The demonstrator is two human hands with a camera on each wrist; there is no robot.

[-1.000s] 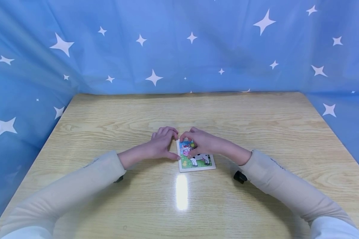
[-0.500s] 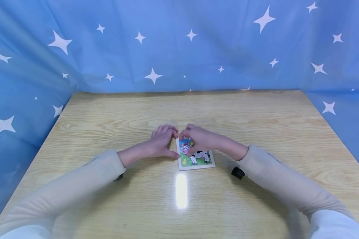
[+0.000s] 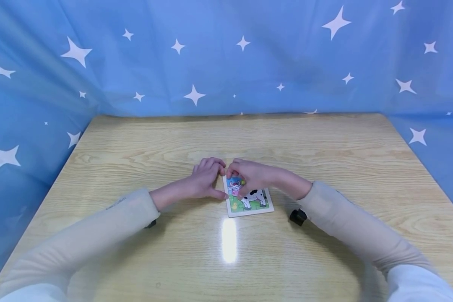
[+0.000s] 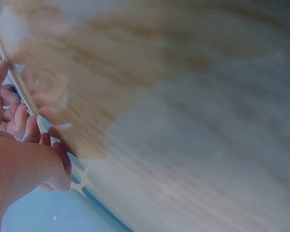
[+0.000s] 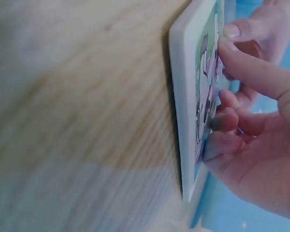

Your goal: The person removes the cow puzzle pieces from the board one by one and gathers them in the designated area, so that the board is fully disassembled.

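Observation:
A small jigsaw puzzle with a cow picture and a pale border lies flat on the table. Along its left border, my left hand holds the edge, thumb low and fingers at the far left corner. My right hand reaches over from the other side. Its thumb touches the picture near the cow's head, while its curled fingers meet the far left part. Both hands cover the puzzle's far side, and whether a single piece is loose between the right fingertips is hidden. The left wrist view catches the puzzle's thin edge.
The wood-grain table stretches around the puzzle, with a bright light reflection in front of it. A blue curtain with white stars hangs behind and along the sides. Small black devices show below the wrists.
Both hands stay at nearly the same spots on the puzzle. The right hand and wrist have shifted slightly to the left, and the head view has moved a little.

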